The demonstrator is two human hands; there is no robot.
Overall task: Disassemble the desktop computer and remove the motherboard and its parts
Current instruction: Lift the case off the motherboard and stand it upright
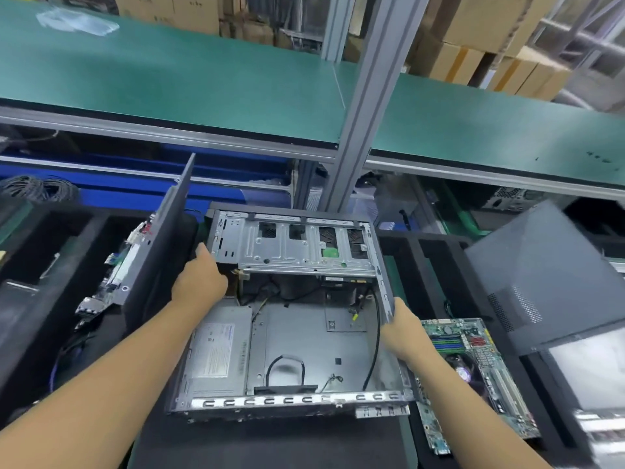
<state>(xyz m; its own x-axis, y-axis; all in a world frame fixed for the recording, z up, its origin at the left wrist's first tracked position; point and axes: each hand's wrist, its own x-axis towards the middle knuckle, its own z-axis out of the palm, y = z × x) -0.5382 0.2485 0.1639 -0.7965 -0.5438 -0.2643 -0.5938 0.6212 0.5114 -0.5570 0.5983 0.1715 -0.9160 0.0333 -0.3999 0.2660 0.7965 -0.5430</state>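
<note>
- Far left: dark side panel (162,238) standing on edge and tilted, with loose circuit boards (111,279) just behind it.
- Left forearm stretched forward from the lower left corner, with the back of the left hand (199,279) turned toward the camera.
- Left fingers curled over the left wall of the computer case (297,336), gripping it just below the drive cage (294,248). Fingertips hidden behind the wall.
- Centre: case open on top, over a dark foam mat (270,441) and held between both hands. Cannot tell whether lifted or resting.
- Inside the case: power supply (220,350) at the near left, drive cage across the far end.
- Right forearm reaching in from the lower right, with the right hand (402,333) at the case's right wall.
- Right thumb laid up along the rim of that wall, other fingers wrapped round its outside and clamping it. Tips out of sight.
- Motherboard (473,360) out of the case, lying flat just beside its right wall and partly under the right forearm.
- Further right: large grey housing (541,275), apart from the hands.
</note>
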